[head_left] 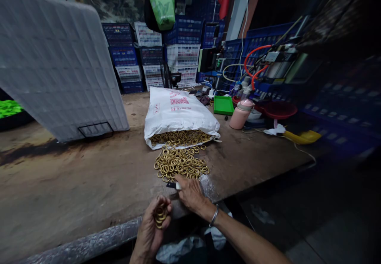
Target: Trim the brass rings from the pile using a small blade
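Several brass-coloured rings are gathered in my left hand, with its fingers curled round them below the table's front edge. My right hand rests at the near side of a loose pile of the same rings. Its fingers are bent down and drawn together, and a small dark strip with a white part shows at the fingertips; I cannot make out what it is. A white woven sack with red print lies behind the pile, its mouth towards me and full of rings.
A padded white panel stands on the left of the wooden table. To the right are a green tray, a pink bottle, a red dish and a yellow scoop. Stacked crates line the back.
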A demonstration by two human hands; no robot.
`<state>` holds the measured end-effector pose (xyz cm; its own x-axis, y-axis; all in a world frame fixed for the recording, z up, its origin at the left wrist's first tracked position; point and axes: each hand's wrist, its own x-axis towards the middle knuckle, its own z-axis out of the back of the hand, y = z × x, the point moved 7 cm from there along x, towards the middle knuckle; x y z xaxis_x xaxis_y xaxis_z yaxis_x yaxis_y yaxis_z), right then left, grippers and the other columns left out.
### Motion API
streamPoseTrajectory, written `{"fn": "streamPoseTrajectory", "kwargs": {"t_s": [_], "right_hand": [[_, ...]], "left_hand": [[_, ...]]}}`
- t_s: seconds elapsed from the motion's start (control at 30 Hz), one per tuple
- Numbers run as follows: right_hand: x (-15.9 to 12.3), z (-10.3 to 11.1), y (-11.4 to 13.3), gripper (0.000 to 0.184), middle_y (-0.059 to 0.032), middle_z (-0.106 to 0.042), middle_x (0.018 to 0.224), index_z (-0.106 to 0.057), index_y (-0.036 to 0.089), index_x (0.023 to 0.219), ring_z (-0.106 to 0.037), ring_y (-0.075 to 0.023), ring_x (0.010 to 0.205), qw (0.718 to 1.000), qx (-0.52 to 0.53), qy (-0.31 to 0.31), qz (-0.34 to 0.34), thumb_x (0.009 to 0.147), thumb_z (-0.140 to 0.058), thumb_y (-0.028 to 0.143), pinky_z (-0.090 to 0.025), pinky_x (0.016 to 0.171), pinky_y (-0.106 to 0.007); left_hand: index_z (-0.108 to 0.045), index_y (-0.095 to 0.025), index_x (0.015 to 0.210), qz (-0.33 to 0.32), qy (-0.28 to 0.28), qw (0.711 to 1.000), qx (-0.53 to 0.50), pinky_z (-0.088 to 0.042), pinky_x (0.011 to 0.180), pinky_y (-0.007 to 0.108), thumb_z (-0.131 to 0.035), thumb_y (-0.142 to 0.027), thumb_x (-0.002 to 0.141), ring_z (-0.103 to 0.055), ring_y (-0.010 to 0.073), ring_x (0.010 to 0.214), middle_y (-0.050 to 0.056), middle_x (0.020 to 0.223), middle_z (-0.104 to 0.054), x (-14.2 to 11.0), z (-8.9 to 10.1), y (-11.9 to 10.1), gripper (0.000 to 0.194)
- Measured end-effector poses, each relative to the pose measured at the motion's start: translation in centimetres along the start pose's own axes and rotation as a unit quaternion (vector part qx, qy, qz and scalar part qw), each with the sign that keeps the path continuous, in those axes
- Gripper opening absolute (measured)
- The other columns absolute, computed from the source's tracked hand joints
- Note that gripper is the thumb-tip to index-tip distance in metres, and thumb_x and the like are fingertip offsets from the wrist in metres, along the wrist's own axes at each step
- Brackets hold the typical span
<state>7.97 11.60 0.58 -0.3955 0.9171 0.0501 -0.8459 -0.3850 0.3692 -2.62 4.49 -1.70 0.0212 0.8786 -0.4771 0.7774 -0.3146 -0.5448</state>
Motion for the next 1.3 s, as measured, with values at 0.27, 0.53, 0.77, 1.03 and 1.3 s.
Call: {"fn": "streamPoseTrajectory", "kwargs": {"t_s": [0.27,0.53,0.77,1.03,1.3], "right_hand": [[0.4,2.7,-1.4,0.018,-0.0029,-0.053,0.088,-0.052,0.019,0.088,-0.048,-0.0127,0.079,0.990,0.127,-0.054,0.002,0.075,-0.042,0.012,-0.032,0.068,-0.021],[0.6,1.2,-1.6,0.009,0.0051,-0.045,0.060,-0.050,0.017,0.070,-0.041,-0.0079,0.057,0.906,0.417,-0.002,-0.080,0.075,-0.045,0.023,-0.033,0.055,-0.018],[-0.4,-1.8,-1.4,0.014,0.0086,-0.042,0.051,-0.046,0.019,0.080,-0.029,-0.0049,0.037,0.820,0.542,0.096,-0.156,0.076,-0.042,0.032,-0.022,0.039,-0.017],[-0.4,1.5,-0.2,0.017,0.0058,-0.044,0.055,-0.046,0.017,0.063,-0.040,-0.0073,0.054,0.922,0.379,0.018,-0.080,0.074,-0.048,0.030,-0.030,0.051,-0.018],[-0.5,1.3,0.3,0.020,0.0048,-0.047,0.055,-0.048,0.017,0.064,-0.042,-0.0084,0.055,0.918,0.388,0.039,-0.073,0.079,-0.042,0.029,-0.031,0.052,-0.018]], "left_hand": [[-0.056,-0.014,0.071,-0.075,0.019,0.990,0.119,-0.025,0.032,0.013,-0.070,-0.031,0.061,-0.048,0.0063,0.047,0.000,0.063,-0.058,1.7,-1.5,-1.2,0.024],[-0.066,-0.018,0.086,-0.269,-0.004,0.906,0.326,-0.043,0.055,0.019,-0.066,-0.022,0.062,-0.054,0.0110,0.056,-0.001,0.061,-0.061,1.6,-2.6,-2.6,0.025],[-0.070,-0.019,0.080,-0.268,0.045,0.889,0.369,-0.043,0.072,0.025,-0.062,-0.023,0.066,-0.059,0.0188,0.076,0.004,0.077,-0.067,1.3,-3.0,-2.3,0.016],[-0.062,-0.016,0.068,-0.200,0.012,0.913,0.356,-0.031,0.042,0.017,-0.062,-0.036,0.067,-0.042,0.0075,0.043,-0.004,0.050,-0.050,1.5,-2.4,-1.5,0.020],[-0.047,-0.017,0.063,-0.051,0.054,0.963,0.259,-0.018,0.032,0.013,-0.060,-0.047,0.066,-0.029,0.0021,0.032,-0.009,0.043,-0.041,1.2,-2.6,0.3,0.033]]}}
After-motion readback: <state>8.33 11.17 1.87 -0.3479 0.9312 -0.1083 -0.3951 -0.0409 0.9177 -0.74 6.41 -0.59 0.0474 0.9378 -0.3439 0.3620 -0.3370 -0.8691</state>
